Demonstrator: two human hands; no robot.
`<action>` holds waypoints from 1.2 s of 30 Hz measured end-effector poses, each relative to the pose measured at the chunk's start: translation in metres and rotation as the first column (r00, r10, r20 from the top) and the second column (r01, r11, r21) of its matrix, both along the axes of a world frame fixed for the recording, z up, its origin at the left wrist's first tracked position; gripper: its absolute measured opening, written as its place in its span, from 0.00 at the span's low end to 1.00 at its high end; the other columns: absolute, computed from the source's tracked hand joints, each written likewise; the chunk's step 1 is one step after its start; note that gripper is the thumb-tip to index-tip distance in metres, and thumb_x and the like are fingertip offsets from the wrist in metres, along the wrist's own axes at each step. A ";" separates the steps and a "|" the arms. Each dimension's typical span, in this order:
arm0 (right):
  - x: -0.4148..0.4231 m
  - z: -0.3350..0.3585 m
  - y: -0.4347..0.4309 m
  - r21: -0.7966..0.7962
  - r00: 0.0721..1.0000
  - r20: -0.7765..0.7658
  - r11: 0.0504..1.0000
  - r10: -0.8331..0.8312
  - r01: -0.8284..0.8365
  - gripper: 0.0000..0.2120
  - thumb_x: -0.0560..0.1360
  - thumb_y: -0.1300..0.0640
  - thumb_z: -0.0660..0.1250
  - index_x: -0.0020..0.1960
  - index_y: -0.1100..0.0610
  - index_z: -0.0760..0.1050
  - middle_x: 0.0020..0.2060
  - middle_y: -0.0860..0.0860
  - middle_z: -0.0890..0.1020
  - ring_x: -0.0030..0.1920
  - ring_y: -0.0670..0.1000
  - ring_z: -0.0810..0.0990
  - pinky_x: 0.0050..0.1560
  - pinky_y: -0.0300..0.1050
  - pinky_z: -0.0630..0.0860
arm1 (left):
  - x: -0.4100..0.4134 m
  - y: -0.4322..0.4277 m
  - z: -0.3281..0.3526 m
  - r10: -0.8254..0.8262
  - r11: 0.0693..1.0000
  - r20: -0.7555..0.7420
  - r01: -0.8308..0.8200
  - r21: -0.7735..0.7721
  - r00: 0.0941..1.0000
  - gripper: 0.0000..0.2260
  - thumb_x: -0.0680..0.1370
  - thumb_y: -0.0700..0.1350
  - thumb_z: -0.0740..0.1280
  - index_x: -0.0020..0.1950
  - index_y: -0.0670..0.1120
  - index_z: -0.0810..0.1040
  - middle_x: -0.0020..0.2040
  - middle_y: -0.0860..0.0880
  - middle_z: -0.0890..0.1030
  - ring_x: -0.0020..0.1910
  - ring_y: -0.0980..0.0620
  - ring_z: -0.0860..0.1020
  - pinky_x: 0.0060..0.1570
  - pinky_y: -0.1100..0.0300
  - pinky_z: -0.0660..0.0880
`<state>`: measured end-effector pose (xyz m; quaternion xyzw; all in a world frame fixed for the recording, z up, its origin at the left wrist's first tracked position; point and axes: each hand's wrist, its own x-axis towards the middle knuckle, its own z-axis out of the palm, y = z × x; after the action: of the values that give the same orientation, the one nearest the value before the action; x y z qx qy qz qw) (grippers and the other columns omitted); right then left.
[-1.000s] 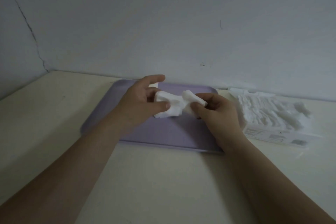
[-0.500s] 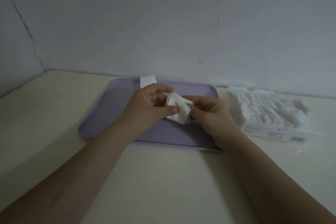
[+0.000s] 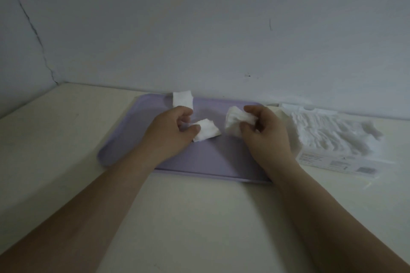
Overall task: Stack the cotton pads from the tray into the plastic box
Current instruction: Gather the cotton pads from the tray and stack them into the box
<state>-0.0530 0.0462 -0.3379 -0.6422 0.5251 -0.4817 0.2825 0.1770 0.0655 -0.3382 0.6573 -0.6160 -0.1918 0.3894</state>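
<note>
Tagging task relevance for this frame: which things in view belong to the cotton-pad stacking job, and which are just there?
In the job:
purple tray
left hand, pinching one cotton pad
right hand, gripping a crumpled pad bunch
loose pad on the tray's far rim
plastic box, holding pads

Just there:
table
cracked wall

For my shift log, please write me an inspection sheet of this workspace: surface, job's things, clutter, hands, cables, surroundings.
Surface: cream table, purple tray lying on it.
Job's things: loose pad on the tray's far edge; plastic box right of the tray, full of white pads.
Clutter: nothing seen.
Hands: left hand pinches a single pad; right hand grips a crumpled bunch of pads.
Cables: nothing seen.
Surroundings: plain wall, crack at left.
</note>
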 end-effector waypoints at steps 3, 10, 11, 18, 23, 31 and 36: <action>0.004 -0.003 0.001 0.024 0.986 -0.163 1.000 0.023 -0.020 0.19 0.76 0.62 0.67 0.67 0.51 0.77 0.49 0.45 0.80 0.47 0.45 0.77 0.45 0.29 0.67 | 0.000 0.001 -0.002 -0.065 0.994 0.019 0.063 0.085 0.998 0.23 0.75 0.49 0.75 0.70 0.50 0.77 0.57 0.53 0.81 0.54 0.54 0.81 0.62 0.57 0.76; 0.001 -0.004 -0.003 0.068 1.000 -0.026 0.998 0.008 -0.006 0.12 0.74 0.62 0.69 0.55 0.51 0.83 0.44 0.44 0.85 0.44 0.45 0.81 0.44 0.37 0.73 | -0.003 0.004 0.001 -0.127 0.985 -0.127 0.141 0.104 0.984 0.12 0.71 0.41 0.77 0.51 0.52 0.83 0.46 0.53 0.85 0.43 0.56 0.81 0.48 0.59 0.77; 0.001 -0.005 -0.003 0.062 1.000 -0.025 0.998 0.007 -0.006 0.11 0.74 0.62 0.69 0.54 0.51 0.83 0.43 0.43 0.85 0.44 0.45 0.81 0.44 0.37 0.73 | -0.003 0.004 0.001 -0.124 0.985 -0.159 0.141 0.100 0.979 0.10 0.71 0.40 0.77 0.48 0.52 0.83 0.43 0.53 0.84 0.40 0.57 0.79 0.45 0.60 0.75; 0.001 -0.005 -0.004 0.066 1.000 0.027 0.998 0.009 -0.010 0.11 0.74 0.61 0.70 0.52 0.49 0.84 0.41 0.41 0.85 0.41 0.39 0.81 0.43 0.34 0.75 | 0.000 0.007 0.011 -0.225 0.955 -0.520 0.293 0.052 0.824 0.10 0.75 0.34 0.74 0.54 0.43 0.82 0.48 0.48 0.85 0.49 0.52 0.81 0.57 0.54 0.77; 0.000 -0.006 -0.004 0.083 0.994 0.108 0.996 0.016 -0.025 0.12 0.73 0.61 0.70 0.53 0.49 0.84 0.42 0.44 0.87 0.43 0.43 0.84 0.46 0.41 0.80 | 0.001 0.003 0.012 -0.269 0.934 -0.624 0.357 0.017 0.734 0.12 0.70 0.42 0.72 0.53 0.45 0.82 0.49 0.49 0.84 0.51 0.51 0.80 0.56 0.55 0.71; 0.004 -0.004 0.002 0.104 0.929 0.209 0.937 0.306 -0.332 0.19 0.73 0.74 0.68 0.53 0.53 0.85 0.43 0.47 0.89 0.43 0.44 0.85 0.46 0.41 0.82 | -0.008 0.009 0.004 -0.333 0.926 -0.518 0.377 -0.022 0.788 0.12 0.75 0.32 0.74 0.54 0.45 0.84 0.53 0.46 0.87 0.53 0.51 0.84 0.54 0.58 0.80; 0.007 -0.004 0.003 0.083 0.908 0.184 0.914 0.377 -0.396 0.18 0.76 0.74 0.65 0.57 0.57 0.84 0.47 0.53 0.88 0.43 0.45 0.84 0.47 0.41 0.81 | -0.010 0.010 0.003 -0.231 0.967 -0.484 0.256 -0.016 0.844 0.11 0.73 0.35 0.77 0.54 0.44 0.84 0.51 0.47 0.88 0.52 0.50 0.85 0.59 0.54 0.81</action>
<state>-0.0461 0.0494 -0.3416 -0.6737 0.3900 -0.4352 0.4524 0.1665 0.0750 -0.3350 0.5147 -0.5731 -0.4122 0.4866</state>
